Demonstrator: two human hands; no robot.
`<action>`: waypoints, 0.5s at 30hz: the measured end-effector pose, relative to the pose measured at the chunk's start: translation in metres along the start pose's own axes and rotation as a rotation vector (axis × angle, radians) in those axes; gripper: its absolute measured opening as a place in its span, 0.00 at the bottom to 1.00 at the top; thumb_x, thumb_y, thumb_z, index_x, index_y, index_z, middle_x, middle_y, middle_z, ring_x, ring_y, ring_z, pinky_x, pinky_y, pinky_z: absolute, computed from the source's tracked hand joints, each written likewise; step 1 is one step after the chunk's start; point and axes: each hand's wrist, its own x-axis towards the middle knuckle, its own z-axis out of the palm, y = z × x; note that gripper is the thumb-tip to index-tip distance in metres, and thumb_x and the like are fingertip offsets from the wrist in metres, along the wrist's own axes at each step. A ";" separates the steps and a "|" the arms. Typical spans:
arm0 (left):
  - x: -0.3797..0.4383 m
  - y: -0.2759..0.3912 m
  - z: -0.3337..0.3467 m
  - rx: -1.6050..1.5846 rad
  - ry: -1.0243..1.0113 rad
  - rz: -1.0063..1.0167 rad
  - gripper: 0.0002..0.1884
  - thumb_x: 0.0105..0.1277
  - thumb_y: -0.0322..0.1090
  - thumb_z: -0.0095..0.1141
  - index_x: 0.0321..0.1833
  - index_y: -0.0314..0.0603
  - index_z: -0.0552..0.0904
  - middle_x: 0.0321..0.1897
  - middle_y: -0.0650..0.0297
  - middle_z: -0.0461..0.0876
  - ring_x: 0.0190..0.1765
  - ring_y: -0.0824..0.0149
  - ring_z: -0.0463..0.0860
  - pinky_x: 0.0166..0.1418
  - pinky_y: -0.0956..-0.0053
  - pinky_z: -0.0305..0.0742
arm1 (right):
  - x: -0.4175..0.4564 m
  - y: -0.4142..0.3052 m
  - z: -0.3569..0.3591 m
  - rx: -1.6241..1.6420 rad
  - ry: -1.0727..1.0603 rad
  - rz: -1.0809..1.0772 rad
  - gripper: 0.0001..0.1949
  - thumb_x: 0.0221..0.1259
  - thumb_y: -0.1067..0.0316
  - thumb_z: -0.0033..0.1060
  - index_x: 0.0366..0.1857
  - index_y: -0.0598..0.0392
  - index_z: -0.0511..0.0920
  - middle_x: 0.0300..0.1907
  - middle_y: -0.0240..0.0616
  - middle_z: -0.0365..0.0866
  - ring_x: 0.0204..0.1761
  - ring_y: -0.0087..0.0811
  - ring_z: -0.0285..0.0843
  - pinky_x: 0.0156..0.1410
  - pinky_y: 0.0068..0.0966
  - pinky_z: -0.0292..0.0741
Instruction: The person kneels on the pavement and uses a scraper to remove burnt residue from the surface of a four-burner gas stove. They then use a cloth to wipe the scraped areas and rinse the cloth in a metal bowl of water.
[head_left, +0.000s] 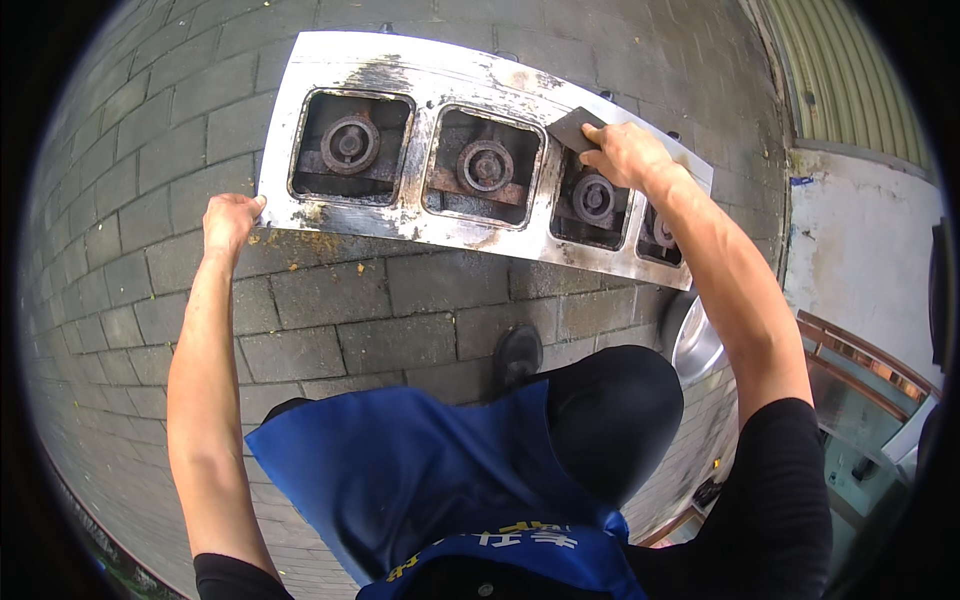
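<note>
A metal gas stove with several burners in square openings stands low over the paving, its steel top stained with dark, rusty grime. My left hand grips the near left corner of this top, thumb on the upper face. In my right hand is a flat dark rectangular scraper or pad, pressed to the top between the second and third openings from the left. Round iron burners show inside the openings. My right forearm partly hides the rightmost burner.
Grey paving bricks surround the stove, with brownish crumbs near its front edge. A metal basin sits by my right knee. At the right are a white wall, a ribbed shutter and a framed glass piece.
</note>
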 end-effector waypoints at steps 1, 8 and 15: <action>-0.001 0.002 0.002 0.007 0.000 0.009 0.18 0.71 0.45 0.78 0.47 0.33 0.96 0.40 0.53 0.97 0.46 0.60 0.94 0.57 0.61 0.85 | -0.004 -0.001 0.000 -0.001 0.000 0.007 0.28 0.82 0.45 0.65 0.75 0.51 0.84 0.56 0.52 0.95 0.61 0.53 0.93 0.69 0.47 0.87; -0.002 0.000 0.002 -0.023 0.002 0.017 0.17 0.70 0.45 0.78 0.42 0.34 0.96 0.34 0.58 0.94 0.40 0.63 0.91 0.52 0.62 0.84 | -0.001 0.011 0.001 -0.044 0.048 -0.090 0.29 0.80 0.46 0.67 0.78 0.47 0.82 0.52 0.53 0.96 0.58 0.54 0.94 0.67 0.47 0.87; -0.003 -0.002 0.002 -0.032 -0.002 0.006 0.15 0.70 0.43 0.78 0.41 0.34 0.95 0.33 0.60 0.93 0.39 0.65 0.89 0.50 0.63 0.82 | 0.004 0.012 -0.009 -0.041 0.017 -0.071 0.31 0.80 0.49 0.68 0.82 0.44 0.79 0.52 0.53 0.95 0.59 0.55 0.93 0.69 0.48 0.86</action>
